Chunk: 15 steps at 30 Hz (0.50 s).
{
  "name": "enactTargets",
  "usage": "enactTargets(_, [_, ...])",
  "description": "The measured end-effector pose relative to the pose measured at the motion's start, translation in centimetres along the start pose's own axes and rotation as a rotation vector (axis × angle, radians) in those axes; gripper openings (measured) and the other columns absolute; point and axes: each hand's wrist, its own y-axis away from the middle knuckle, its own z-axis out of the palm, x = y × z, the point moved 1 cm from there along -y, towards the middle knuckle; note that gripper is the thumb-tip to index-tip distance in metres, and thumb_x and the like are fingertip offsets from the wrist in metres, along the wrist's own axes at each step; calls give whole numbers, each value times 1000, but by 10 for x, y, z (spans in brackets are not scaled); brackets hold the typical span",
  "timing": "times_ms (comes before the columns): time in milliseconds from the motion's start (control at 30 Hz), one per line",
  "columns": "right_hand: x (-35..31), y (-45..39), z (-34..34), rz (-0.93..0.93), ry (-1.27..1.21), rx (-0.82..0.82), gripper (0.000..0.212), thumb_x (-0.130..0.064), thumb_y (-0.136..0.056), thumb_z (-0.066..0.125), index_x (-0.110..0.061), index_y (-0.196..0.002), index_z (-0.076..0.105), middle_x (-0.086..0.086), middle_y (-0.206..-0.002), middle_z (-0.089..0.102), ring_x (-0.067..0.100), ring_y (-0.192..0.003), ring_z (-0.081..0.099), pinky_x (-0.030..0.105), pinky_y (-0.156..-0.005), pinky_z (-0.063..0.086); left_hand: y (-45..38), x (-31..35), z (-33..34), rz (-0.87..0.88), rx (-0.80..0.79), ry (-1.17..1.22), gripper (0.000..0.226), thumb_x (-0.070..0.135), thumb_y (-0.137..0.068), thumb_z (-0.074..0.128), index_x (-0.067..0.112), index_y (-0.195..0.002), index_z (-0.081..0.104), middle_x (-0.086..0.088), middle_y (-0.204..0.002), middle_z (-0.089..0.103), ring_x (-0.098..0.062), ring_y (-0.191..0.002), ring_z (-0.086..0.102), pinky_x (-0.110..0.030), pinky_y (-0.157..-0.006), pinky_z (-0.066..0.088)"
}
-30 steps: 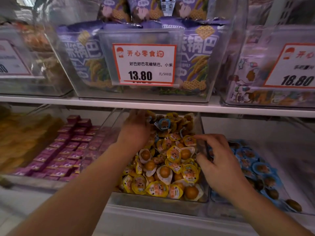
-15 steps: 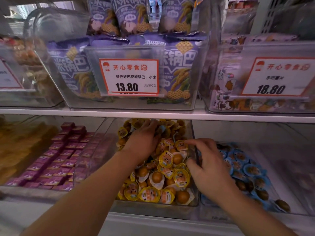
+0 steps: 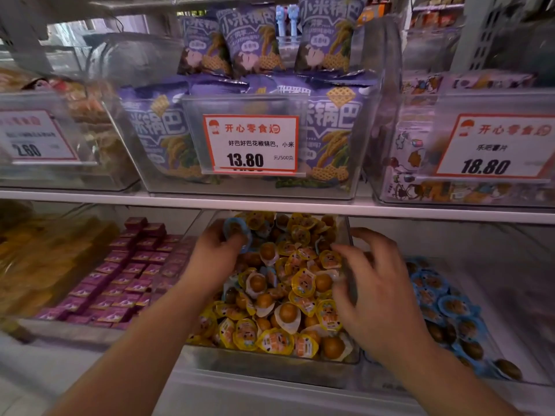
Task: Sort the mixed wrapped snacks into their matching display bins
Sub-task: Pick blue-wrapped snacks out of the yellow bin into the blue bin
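Over the yellow bin (image 3: pixel 270 360) — left fingers (image 3: pixel 223 235) pinch a blue-wrapped snack (image 3: pixel 237 232), right fingers (image 3: pixel 345 253) spread

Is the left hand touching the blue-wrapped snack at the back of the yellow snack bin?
Touching. The head view shows the left hand with its fingers curled around the blue-wrapped snack.

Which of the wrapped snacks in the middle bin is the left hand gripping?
The blue-rimmed wrapped snack at the bin's back left, gripped by the left hand; the wrapped snacks around it are mostly yellow-rimmed.
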Motion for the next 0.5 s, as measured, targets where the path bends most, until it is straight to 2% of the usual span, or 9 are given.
enactTargets(67, [-17,-4,2,-121,1,-9,35,-25,-86,52,-16,-118,64,4,-119,54,23,-112,51,38,-97,44,16,1,-9,-74,49,158,12,26,-85,62,23,-95,66,-10,-91,72,-23,-66,69,-34,-54,53])
enactTargets(133, [-34,-10,13,-192,-11,-114,35,-30,-88,48,-19,-118,64,-1,-112,58,21,-106,54,38,-93,47,27,1,-13,-193,12,250,16,24,-88,61,17,-101,66,-15,-95,71,-23,-68,67,-32,-52,48])
enactTargets(200, [-48,-15,28,-199,23,-255,41,-34,-90,47,-24,-127,58,-2,-116,59,20,-112,52,38,-96,46,35,3,-16,-304,-70,357,20,16,-91,57,9,-108,65,-17,-99,70,-22,-69,67,-31,-48,44])
enactTargets(267, [-54,-19,44,-181,81,-385,50,-39,-92,44,-26,-140,46,0,-127,55,23,-121,47,40,-103,41,39,6,-20,-345,-123,456,23,17,-91,56,6,-110,65,-17,-97,69,-20,-67,66,-29,-46,41])
enactTargets(367, [-52,-25,64,-160,165,-486,53,-42,-97,39,-26,-147,37,2,-135,52,24,-126,42,40,-112,31,41,6,-26,-295,-63,390,20,28,-92,63,12,-102,68,-9,-84,69,-21,-68,65,-29,-47,41])
enactTargets(433, [-50,-30,71,-159,185,-477,48,-44,-99,38,-27,-143,45,-1,-132,56,22,-123,43,38,-108,33,40,4,-23,-243,-19,293,16,31,-91,66,16,-94,69,-2,-73,70,-21,-67,65,-30,-52,46])
enactTargets(500, [-49,-34,75,-143,160,-439,40,-43,-97,43,-30,-134,55,-4,-124,62,21,-117,47,38,-100,36,33,3,-16,-180,13,207,15,29,-91,67,14,-87,67,-3,-68,67,-21,-64,62,-33,-58,46])
